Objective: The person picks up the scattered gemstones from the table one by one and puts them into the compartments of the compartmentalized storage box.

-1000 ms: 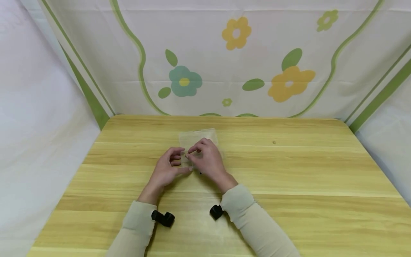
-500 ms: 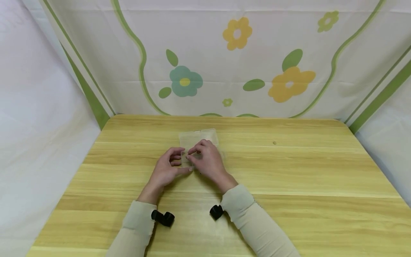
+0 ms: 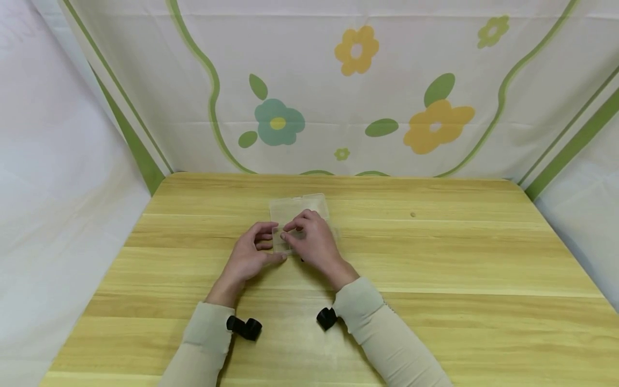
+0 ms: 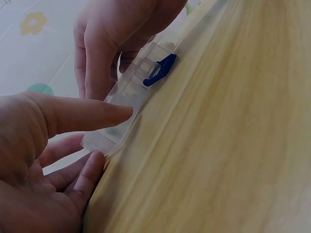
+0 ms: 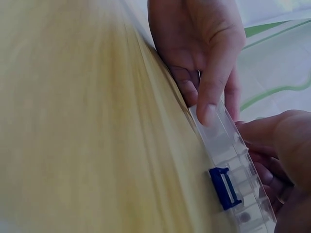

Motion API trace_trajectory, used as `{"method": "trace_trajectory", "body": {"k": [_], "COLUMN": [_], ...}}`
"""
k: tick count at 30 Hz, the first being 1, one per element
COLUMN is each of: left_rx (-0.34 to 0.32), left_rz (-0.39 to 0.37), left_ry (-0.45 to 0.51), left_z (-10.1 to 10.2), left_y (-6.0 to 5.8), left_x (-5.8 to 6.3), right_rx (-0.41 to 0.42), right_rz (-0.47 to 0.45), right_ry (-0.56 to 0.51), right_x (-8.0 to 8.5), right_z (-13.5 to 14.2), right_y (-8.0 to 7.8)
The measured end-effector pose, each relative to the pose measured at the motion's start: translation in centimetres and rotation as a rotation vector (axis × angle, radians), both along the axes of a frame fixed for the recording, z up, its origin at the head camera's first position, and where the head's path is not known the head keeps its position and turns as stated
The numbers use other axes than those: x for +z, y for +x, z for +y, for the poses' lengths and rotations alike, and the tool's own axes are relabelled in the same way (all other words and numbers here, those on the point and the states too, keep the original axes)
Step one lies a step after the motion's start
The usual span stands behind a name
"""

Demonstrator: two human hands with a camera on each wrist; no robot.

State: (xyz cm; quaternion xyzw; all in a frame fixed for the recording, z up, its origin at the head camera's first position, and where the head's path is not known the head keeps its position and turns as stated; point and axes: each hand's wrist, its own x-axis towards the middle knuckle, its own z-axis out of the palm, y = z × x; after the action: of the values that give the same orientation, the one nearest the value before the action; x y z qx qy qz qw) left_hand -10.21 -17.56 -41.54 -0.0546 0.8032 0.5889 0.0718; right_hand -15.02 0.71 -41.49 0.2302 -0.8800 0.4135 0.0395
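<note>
A clear plastic compartment box [image 3: 281, 245] lies on the table, its lid [image 3: 285, 208] tipped back open. My left hand [image 3: 247, 257] grips the box's left end: the thumb presses the front wall and the other fingers lie around the end and far side. In both wrist views a blue latch [image 4: 161, 70] hangs at the box's front. My right hand [image 3: 314, 242] is bent over the open box, thumb and index fingertips close together above the left compartments. Whether they pinch something small cannot be made out. Small pieces in the compartments [image 5: 245, 216] are too blurred to name.
The wood-grain table [image 3: 459, 258] reaches out on both sides of the box. A small round spot [image 3: 413, 214] shows on it at the far right. Behind it hangs a flowered curtain [image 3: 314, 80]. Black wrist mounts [image 3: 245, 328] stick out from both sleeves.
My left thumb has slid slightly left along the front edge of the box. The right hand has shifted barely at all, and the box stays in place.
</note>
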Motion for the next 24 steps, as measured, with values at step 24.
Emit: {"method": "trace_trajectory", "body": {"k": [24], "left_rx": [0.016], "left_rz": [0.004], "left_ry": [-0.003], "left_z": [0.2], "left_y": [0.0], "left_x": [-0.1], "right_rx": [-0.13], "right_rz": [-0.072], "right_ry": [-0.193], "right_x": [0.3], "right_z": [3.4], "right_y": [-1.7]}}
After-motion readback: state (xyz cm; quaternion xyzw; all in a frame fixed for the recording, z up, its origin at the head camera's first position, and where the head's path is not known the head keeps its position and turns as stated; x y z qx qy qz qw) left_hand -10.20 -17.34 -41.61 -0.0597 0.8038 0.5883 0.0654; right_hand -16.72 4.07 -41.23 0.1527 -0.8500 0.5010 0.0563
